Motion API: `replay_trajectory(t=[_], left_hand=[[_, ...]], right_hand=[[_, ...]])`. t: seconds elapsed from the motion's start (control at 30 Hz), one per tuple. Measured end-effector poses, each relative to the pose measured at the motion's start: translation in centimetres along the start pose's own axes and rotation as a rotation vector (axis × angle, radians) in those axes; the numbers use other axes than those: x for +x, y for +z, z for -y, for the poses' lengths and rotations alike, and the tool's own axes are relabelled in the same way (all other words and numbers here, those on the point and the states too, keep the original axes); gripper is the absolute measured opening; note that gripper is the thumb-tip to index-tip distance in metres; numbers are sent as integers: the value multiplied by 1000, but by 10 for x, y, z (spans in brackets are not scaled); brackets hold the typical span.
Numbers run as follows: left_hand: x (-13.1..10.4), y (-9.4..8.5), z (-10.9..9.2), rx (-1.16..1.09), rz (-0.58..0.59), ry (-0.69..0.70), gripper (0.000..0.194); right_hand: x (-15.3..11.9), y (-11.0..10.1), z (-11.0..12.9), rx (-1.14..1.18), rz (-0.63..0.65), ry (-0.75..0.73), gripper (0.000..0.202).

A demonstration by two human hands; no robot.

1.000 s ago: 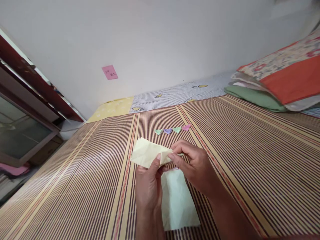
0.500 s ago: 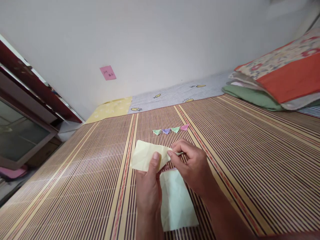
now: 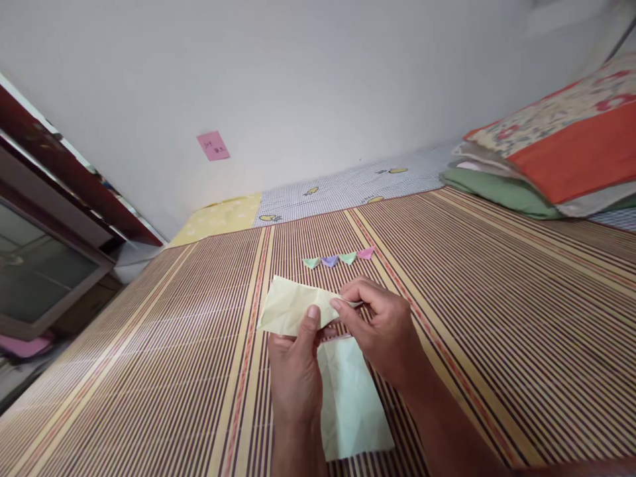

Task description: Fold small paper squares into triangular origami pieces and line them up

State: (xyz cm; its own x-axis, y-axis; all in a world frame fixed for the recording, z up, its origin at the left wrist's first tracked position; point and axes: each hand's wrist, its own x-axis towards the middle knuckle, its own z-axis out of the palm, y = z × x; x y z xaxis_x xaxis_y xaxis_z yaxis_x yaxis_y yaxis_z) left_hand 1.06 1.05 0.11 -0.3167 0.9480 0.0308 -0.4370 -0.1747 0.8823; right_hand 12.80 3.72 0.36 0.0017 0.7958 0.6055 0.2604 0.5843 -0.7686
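Note:
A pale yellow sheet of paper (image 3: 288, 306) is held above the mat, creased and narrowing toward its right end. My left hand (image 3: 297, 371) grips it from below, thumb on top. Thumb and fingers of my right hand (image 3: 380, 324) pinch the paper's right end. Beneath and between my wrists lies a pale green creased sheet (image 3: 354, 404), partly hidden by my hands. Beyond the hands, several small folded paper pieces sit in a row: a green one (image 3: 311, 263), a purple one (image 3: 330, 261), another green one (image 3: 348, 258) and a pink one (image 3: 366, 253).
The striped mat (image 3: 173, 344) spreads under everything. A pink note (image 3: 213, 146) is stuck on the wall (image 3: 318, 86). Folded bedding with an orange band (image 3: 571, 159) is piled at the right. Patterned cloth (image 3: 338, 185) runs along the wall, and a glass-fronted cabinet (image 3: 40, 265) stands at left.
My left thumb has shifted slightly right and up on the yellow paper, whose near edge is tilted a little differently. Both hands keep their hold.

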Motion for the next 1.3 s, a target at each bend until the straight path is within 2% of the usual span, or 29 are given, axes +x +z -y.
replay_trajectory(t=[0.17,0.33,0.4,0.6,0.73,0.97,1.07,1.23,1.3], left_hand=[[0,-1,1,-2,-38,15,28],[1,2,4,-45,-105,14,17],[1,6,4,-88,-125,10,16],[-2,10,2,-103,-167,54,23],[-1,6,4,-42,-183,87,23],[1,7,5,-107,-207,106,22],[3,4,7,-122,-192,93,22],[3,-6,9,84,-44,50,15],[2,-8,8,182,-3,10,19]], right_hand=[[0,2,2,40,4,60,23],[-4,10,-4,153,-104,196,11],[-5,13,-7,237,-137,238,17],[-3,12,-5,390,-121,327,21],[-3,11,-2,443,-110,351,19],[-3,12,-13,434,-130,289,14],[-2,5,-16,440,-62,318,17],[-2,-9,-20,453,332,428,12],[-3,-13,-23,453,399,448,16]])
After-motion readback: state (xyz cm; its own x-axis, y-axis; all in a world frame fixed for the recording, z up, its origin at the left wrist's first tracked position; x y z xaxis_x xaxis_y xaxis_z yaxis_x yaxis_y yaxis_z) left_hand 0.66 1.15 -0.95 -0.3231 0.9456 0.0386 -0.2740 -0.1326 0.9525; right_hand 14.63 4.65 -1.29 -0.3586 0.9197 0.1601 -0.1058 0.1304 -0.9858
